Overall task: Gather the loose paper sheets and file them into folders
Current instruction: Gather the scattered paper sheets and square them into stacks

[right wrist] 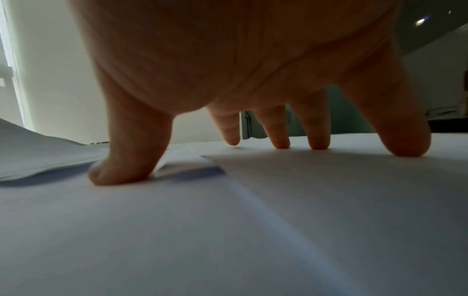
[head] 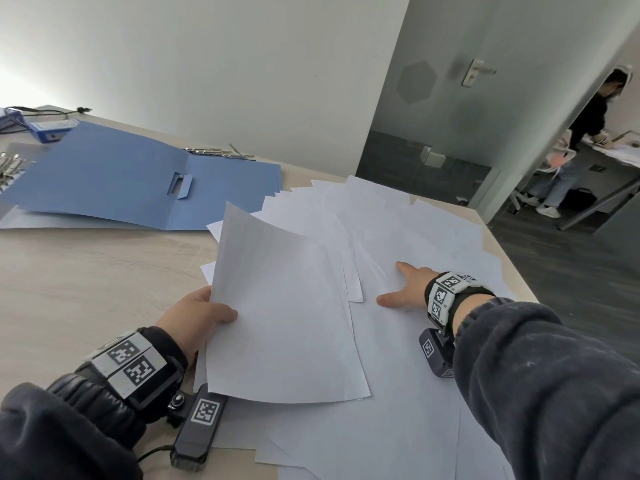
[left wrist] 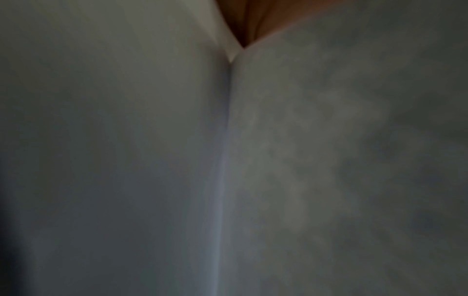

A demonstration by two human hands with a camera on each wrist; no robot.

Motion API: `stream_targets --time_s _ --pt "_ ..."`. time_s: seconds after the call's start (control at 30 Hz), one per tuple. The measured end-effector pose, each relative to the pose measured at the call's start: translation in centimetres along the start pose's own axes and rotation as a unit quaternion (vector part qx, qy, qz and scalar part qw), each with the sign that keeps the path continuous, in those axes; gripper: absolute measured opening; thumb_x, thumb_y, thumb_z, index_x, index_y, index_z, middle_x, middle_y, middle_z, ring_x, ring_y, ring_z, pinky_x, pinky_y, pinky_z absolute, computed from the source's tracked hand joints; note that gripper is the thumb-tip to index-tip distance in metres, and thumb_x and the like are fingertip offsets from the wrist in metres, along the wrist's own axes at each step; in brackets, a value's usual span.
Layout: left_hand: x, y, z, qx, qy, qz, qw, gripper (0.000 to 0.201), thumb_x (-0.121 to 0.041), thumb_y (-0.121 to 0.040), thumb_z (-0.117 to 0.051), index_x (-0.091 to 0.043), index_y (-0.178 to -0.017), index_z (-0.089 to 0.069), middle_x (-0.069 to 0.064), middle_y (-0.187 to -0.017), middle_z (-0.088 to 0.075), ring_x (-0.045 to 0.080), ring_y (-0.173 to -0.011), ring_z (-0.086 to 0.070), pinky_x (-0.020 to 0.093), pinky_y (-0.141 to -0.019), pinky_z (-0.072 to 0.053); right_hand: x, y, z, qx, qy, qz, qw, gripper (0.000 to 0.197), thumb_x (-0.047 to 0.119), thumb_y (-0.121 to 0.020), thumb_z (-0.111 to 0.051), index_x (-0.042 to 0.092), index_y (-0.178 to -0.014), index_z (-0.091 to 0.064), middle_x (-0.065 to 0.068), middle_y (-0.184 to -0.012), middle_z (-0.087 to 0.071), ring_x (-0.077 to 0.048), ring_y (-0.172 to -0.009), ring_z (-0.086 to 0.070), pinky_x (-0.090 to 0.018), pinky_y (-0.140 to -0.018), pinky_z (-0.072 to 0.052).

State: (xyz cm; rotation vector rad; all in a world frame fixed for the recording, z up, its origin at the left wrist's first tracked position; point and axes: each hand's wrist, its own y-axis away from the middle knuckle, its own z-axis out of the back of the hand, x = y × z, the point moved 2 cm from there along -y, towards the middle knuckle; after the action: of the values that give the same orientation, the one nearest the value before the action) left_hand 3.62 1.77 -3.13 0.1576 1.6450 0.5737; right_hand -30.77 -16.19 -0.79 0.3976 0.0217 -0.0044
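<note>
Left hand (head: pixel 197 315) is pinching a small lifted stack of sheets (head: pixel 284 306) by its left edge, thumb on top — collecting them as it goes. Right hand (head: pixel 403 287) is pressing spread, straight fingers (right wrist: pixel 276 138) onto the loose sheets (head: pixel 415 237) strewn over the table (head: pixel 86 289), likely to slide one free. Blue folder (head: pixel 131 178) is lying open at far left — ready for filing.

office | blue folder (head: pixel 138 178), binder (head: pixel 48 128), desk (head: pixel 86 271) | glass door (head: pixel 450 116), carpet (head: pixel 571 265)
</note>
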Motion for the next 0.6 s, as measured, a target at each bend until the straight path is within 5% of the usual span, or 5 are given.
stream_targets --time_s 0.23,0.33,0.4,0.47,0.6 --pt "0.1 -0.2 0.1 0.001 0.01 -0.002 1.0 0.033 0.014 -0.087 -0.05 0.0 -0.114 -0.062 0.028 -0.103 -0.069 0.04 -0.082 -0.067 0.054 -0.085 -0.054 -0.4 0.8 0.9 -0.031 0.001 0.019 0.999 0.094 0.065 -0.087 -0.06 0.025 -0.16 -0.017 -0.003 -0.159 -0.037 -0.028 -0.139 -0.045 -0.034 -0.11 -0.036" --pt "0.2 -0.2 0.2 0.004 0.014 -0.004 1.0 0.033 0.014 -0.087 -0.049 0.0 -0.114 -0.062 0.026 -0.1 -0.07 0.04 -0.081 -0.067 0.054 -0.085 -0.054 -0.6 0.7 1.0 -0.051 0.003 0.017 0.999 0.075 0.053 -0.092 -0.058 0.026 -0.155 -0.029 -0.005 -0.145 -0.054 -0.029 -0.122 -0.057 -0.034 -0.1 -0.046" --pt "0.1 -0.2 0.3 0.006 0.02 -0.004 1.0 0.033 0.014 -0.088 -0.049 -0.001 -0.113 -0.063 0.025 -0.097 -0.071 0.04 -0.08 -0.068 0.052 -0.082 -0.055 -0.6 0.6 1.2 -0.077 0.004 0.014 0.997 0.051 0.041 -0.093 -0.056 0.025 -0.14 -0.046 -0.003 -0.113 -0.067 -0.026 -0.094 -0.064 -0.033 -0.083 -0.05" --pt "0.1 -0.1 0.6 0.004 0.031 -0.002 1.0 0.032 0.013 -0.088 -0.05 -0.004 -0.111 -0.064 0.023 -0.094 -0.073 0.04 -0.078 -0.069 0.049 -0.077 -0.056 -0.5 0.8 1.6 -0.107 0.001 -0.005 0.994 0.03 0.033 -0.092 -0.052 0.023 -0.12 -0.055 -0.001 -0.09 -0.063 -0.025 -0.081 -0.061 -0.031 -0.072 -0.046" --pt "-0.5 0.3 2.3 -0.023 0.039 -0.008 0.999 0.029 0.01 -0.089 -0.053 -0.005 -0.112 -0.062 0.024 -0.099 -0.071 0.041 -0.082 -0.068 0.051 -0.078 -0.056 0.9 1.0 2.8 -0.13 -0.019 -0.01 0.991 0.02 0.032 -0.091 -0.049 0.02 -0.102 -0.06 -0.004 -0.093 -0.063 -0.028 -0.084 -0.061 -0.031 -0.072 -0.045"
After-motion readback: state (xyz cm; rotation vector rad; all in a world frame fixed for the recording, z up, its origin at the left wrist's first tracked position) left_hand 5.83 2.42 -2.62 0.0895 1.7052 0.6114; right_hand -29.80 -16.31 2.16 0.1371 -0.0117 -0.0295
